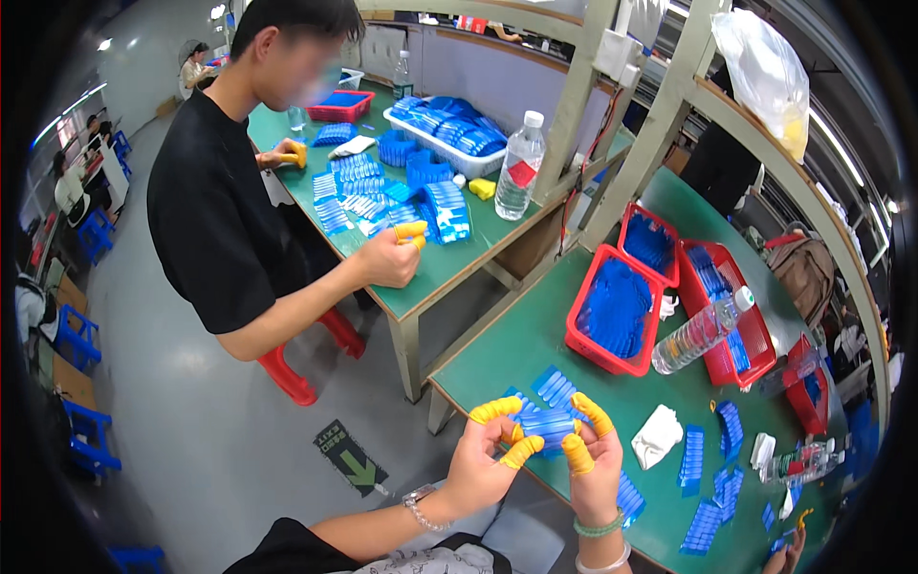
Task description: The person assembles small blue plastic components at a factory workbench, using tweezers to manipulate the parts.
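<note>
A blue ribbed plastic strip (pixel 547 428) is stretched between my two hands, above the near edge of the green table (pixel 497 349). My left hand (pixel 475 467) pinches its left end with thumb and fingertips. At the other end, my right hand (pixel 595 469) grips it the same way. Yellow finger cots cover the thumbs and fingers in use. Just beyond my hands lie more blue strips (pixel 556 386), partly hidden by them. A crumpled white cloth (pixel 658 437) rests to the right, with further ribbed strips (pixel 691 459) beside it.
Red baskets (pixel 572 335) of blue pieces and a water bottle (pixel 703 330) stand at the table's far side. At a neighbouring table, a person in black (pixel 215 201) handles blue strips near a white basket (pixel 435 143). Another person's hand (pixel 789 553) shows at lower right.
</note>
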Action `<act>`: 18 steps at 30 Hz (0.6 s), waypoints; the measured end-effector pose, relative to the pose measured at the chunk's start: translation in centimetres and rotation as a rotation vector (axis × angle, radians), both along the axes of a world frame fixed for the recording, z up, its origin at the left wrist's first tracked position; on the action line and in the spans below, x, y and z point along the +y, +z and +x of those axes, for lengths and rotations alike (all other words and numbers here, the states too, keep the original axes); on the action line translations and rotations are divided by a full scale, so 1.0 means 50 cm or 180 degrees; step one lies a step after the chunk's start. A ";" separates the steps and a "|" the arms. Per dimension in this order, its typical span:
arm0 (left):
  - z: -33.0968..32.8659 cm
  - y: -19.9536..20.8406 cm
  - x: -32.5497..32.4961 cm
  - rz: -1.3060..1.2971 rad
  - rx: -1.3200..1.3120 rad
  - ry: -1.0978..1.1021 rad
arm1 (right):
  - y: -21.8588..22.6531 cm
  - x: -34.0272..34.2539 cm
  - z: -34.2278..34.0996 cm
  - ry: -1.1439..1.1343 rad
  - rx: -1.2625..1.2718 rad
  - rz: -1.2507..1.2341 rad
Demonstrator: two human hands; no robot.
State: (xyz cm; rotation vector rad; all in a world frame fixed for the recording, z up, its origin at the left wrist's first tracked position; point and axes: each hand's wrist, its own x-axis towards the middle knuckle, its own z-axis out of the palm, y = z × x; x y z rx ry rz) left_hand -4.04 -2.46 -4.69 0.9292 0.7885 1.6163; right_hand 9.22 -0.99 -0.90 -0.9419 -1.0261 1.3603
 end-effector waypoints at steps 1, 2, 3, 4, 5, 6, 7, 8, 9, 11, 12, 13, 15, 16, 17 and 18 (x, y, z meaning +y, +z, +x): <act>-0.001 -0.001 -0.003 0.0036 0.0102 -0.0002 | -0.001 -0.002 -0.002 -0.0002 0.0033 -0.0051; -0.002 -0.001 -0.004 0.0066 0.0205 -0.0012 | -0.008 0.001 0.000 0.0004 0.0040 -0.0033; -0.001 -0.004 -0.006 0.0125 0.0367 -0.0038 | -0.020 0.000 0.005 -0.0016 -0.0015 0.0043; 0.002 -0.003 -0.007 0.0115 0.0364 -0.0059 | -0.028 -0.003 0.010 -0.0047 -0.0070 0.0113; 0.006 0.001 -0.004 0.0175 0.0240 -0.0122 | -0.027 -0.007 0.009 -0.0081 -0.0075 0.0097; 0.011 0.007 0.000 0.0222 0.0118 -0.0190 | -0.020 -0.008 0.004 -0.0220 -0.0076 0.0151; 0.013 0.011 0.003 0.0194 0.0112 -0.0244 | -0.016 -0.011 0.001 -0.0373 -0.0082 0.0203; 0.013 0.014 0.006 0.0082 -0.0060 -0.0303 | -0.021 -0.014 0.003 -0.0439 -0.0091 0.0173; 0.016 0.017 0.007 -0.0023 -0.0249 -0.0375 | -0.027 -0.016 0.009 -0.0319 -0.0141 0.0231; 0.018 0.004 0.014 -0.0114 -0.0323 -0.0353 | -0.037 -0.016 0.021 -0.0188 -0.0318 0.0295; 0.016 0.001 0.013 -0.0116 -0.0427 -0.0347 | -0.038 -0.019 0.023 -0.0278 -0.0320 0.0276; 0.018 0.001 0.012 -0.0106 -0.0352 -0.0314 | -0.041 -0.019 0.028 -0.0205 -0.0300 0.0386; 0.030 -0.008 0.009 -0.0012 -0.0192 -0.0393 | -0.043 -0.018 0.043 -0.0108 -0.0396 0.0587; 0.034 -0.011 0.007 0.0088 -0.0038 -0.0382 | -0.035 -0.019 0.046 -0.0139 -0.0381 0.0583; 0.040 -0.013 0.006 0.0148 0.0078 -0.0367 | -0.021 -0.020 0.046 -0.0074 -0.0084 0.0362; 0.045 -0.014 0.004 0.0135 0.0079 -0.0398 | -0.014 -0.023 0.053 -0.0019 0.0195 0.0133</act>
